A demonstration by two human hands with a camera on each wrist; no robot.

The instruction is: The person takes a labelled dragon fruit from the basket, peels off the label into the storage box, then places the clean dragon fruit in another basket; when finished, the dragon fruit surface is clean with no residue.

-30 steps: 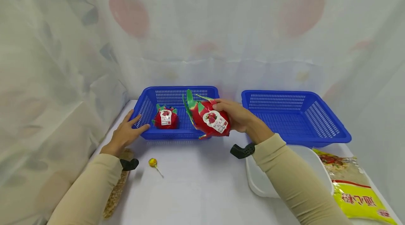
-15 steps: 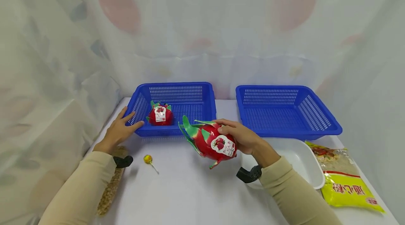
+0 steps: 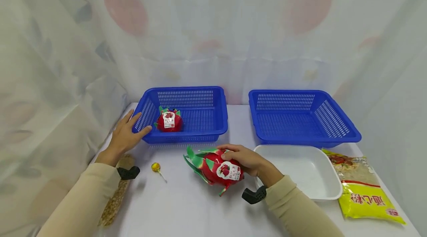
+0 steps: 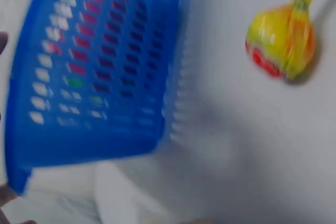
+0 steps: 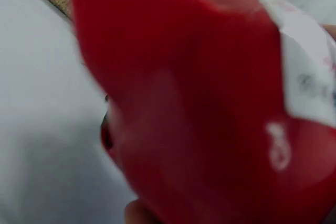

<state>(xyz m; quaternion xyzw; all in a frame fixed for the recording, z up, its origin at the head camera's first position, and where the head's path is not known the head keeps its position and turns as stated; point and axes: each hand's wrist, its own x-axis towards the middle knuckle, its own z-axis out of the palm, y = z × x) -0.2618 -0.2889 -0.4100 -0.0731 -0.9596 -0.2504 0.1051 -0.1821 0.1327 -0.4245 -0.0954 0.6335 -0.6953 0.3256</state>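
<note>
In the head view my right hand (image 3: 245, 159) grips a red dragon fruit (image 3: 217, 168) with green leaf tips and a white label, low over the table in front of the baskets. That fruit (image 5: 199, 103) fills most of the right wrist view. My left hand (image 3: 126, 135) is at the left front corner of the left blue basket (image 3: 186, 137), fingers spread and relaxed along its rim. Inside that basket, on its left side, lies a second dragon fruit (image 3: 169, 121). The left wrist view shows the basket's slotted wall (image 4: 105, 135) close up.
A yellow lollipop (image 3: 155, 167) lies on the table, near a bag of grains (image 3: 115, 202) at the left. On the right are another blue basket (image 3: 300, 141), a white tray (image 3: 308, 168) and a yellow noodle bag (image 3: 370, 200). A patterned curtain (image 3: 213, 26) hangs behind.
The right hand has carried its dragon fruit from above the left basket's front right edge down toward the table in front. The left hand has stayed by the basket's corner.
</note>
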